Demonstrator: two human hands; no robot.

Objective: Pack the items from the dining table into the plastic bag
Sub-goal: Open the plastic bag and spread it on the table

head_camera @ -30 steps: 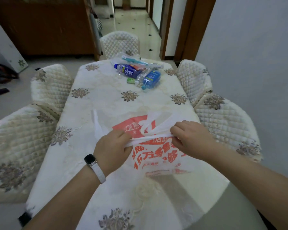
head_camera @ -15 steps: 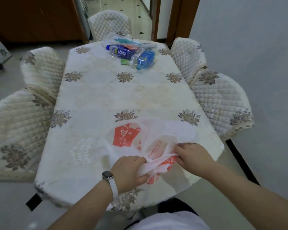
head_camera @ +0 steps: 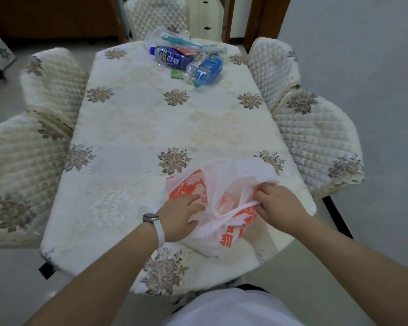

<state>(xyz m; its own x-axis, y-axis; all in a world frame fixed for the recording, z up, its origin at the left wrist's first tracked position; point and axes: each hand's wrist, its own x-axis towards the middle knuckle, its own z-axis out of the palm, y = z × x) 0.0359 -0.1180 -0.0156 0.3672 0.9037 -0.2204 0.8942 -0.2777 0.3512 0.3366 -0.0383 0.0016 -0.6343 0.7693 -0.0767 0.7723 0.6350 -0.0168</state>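
A white plastic bag (head_camera: 224,175) with red-orange print lies crumpled at the near right end of the dining table (head_camera: 132,137). My left hand (head_camera: 180,212) presses on the bag's left side, fingers partly spread. My right hand (head_camera: 277,207) pinches the bag's handle strip and holds its mouth apart. At the far end lies a pile of items: a dark blue bottle (head_camera: 172,57), a light blue bottle (head_camera: 207,69), a clear bottle (head_camera: 192,69), a small green packet (head_camera: 176,74) and packaged toothbrushes (head_camera: 181,41).
Quilted cream chairs stand on both sides, two at the left (head_camera: 21,147) and two at the right (head_camera: 316,137), with one more at the far end (head_camera: 156,15). A grey wall runs along the right. A doorway opens behind the table.
The view has tilted down and pulled back from the table. My hands have worked the bag's mouth wider; the left hand now lies flatter on the bag. The far items have not moved.
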